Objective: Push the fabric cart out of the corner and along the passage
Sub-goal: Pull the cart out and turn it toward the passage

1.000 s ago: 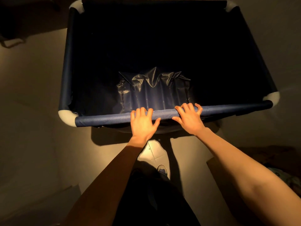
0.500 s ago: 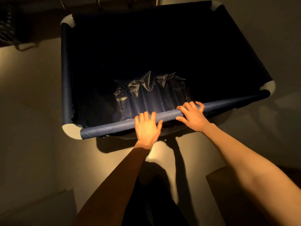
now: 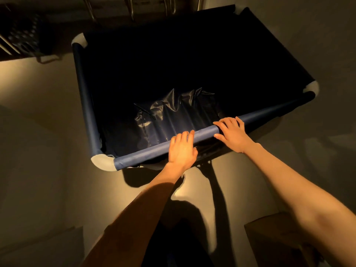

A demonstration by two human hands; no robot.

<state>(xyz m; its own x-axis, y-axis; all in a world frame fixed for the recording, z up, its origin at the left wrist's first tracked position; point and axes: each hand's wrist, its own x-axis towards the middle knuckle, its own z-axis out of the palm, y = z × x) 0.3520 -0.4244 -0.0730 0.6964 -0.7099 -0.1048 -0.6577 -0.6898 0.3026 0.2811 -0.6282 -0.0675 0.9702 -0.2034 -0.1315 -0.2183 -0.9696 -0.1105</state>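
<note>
From the head camera, the fabric cart stands on the pale floor just ahead of the person, its dark blue near rail slanting up to the right between pale corner caps. The left hand lies flat on that rail, fingers together and draped over its top. The right hand rests on it just beside, fingers slightly spread and curled over the rail.

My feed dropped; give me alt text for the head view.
Both hands, left and right, rest on the near rail of a dark blue fabric cart, seen from above in dim light. Its inside looks empty.
</note>
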